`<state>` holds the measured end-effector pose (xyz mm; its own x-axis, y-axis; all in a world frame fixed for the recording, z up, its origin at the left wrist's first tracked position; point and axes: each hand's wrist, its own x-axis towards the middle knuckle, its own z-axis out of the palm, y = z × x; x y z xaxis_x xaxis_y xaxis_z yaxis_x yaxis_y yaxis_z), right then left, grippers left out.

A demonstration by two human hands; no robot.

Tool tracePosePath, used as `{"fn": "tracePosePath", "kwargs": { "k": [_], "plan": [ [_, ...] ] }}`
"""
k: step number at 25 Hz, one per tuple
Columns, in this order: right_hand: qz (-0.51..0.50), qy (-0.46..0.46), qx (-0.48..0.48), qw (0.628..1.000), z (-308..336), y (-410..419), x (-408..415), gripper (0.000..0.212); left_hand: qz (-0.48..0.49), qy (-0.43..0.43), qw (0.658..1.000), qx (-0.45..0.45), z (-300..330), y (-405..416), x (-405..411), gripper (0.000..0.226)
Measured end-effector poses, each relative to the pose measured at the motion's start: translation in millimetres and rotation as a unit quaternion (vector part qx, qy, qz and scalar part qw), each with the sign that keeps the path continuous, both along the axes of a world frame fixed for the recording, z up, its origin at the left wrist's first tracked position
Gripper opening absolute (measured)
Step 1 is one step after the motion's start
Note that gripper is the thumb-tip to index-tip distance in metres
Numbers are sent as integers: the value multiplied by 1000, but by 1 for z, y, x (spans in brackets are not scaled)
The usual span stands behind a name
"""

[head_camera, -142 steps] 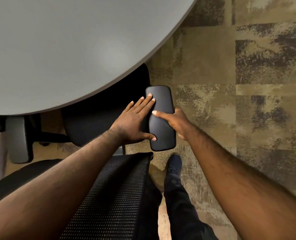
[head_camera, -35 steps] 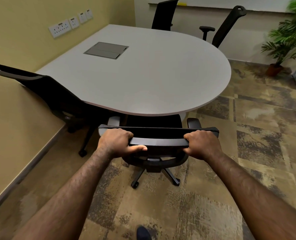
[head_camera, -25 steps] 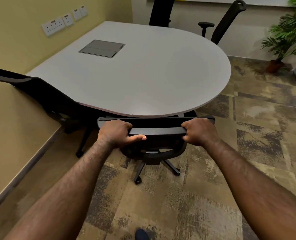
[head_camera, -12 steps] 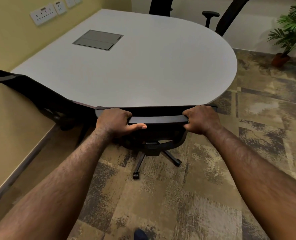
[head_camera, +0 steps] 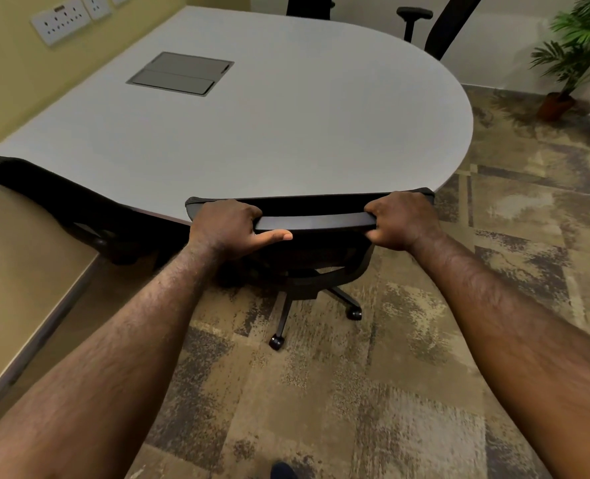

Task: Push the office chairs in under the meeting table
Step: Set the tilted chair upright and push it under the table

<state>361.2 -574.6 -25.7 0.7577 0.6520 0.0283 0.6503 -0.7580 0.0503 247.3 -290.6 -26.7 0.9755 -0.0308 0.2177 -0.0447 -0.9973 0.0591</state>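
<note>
Black mesh office chair (head_camera: 307, 257): sat against the near edge of the grey rounded counter (head_camera: 286, 126), seat hidden beneath.
Left hand (head_camera: 228, 229): curled around the backrest's top rail, likely for steering.
Right hand (head_camera: 402, 219): gripped the rail likewise, sharing the push.

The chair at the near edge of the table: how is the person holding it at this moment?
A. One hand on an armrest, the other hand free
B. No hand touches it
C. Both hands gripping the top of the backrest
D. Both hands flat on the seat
C: the left hand and the right hand both curl around the top of the backrest of the chair.
</note>
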Motion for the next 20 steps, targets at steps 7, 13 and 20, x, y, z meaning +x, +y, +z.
{"fn": "tracePosePath", "kwargs": {
  "k": [7, 13, 20],
  "plan": [
    [17, -19, 9, 1000, -4, 3, 21, 20, 2, -12, 1000, 11, -5, 3, 17, 78],
    [5, -19, 17, 1000, -4, 1, 17, 17, 5, -14, 1000, 8, -3, 1, 14, 78],
    [-13, -76, 128, 989, -11, -8, -16, 47, 2, -16, 999, -30, -2, -1, 2, 74]
  ]
}}
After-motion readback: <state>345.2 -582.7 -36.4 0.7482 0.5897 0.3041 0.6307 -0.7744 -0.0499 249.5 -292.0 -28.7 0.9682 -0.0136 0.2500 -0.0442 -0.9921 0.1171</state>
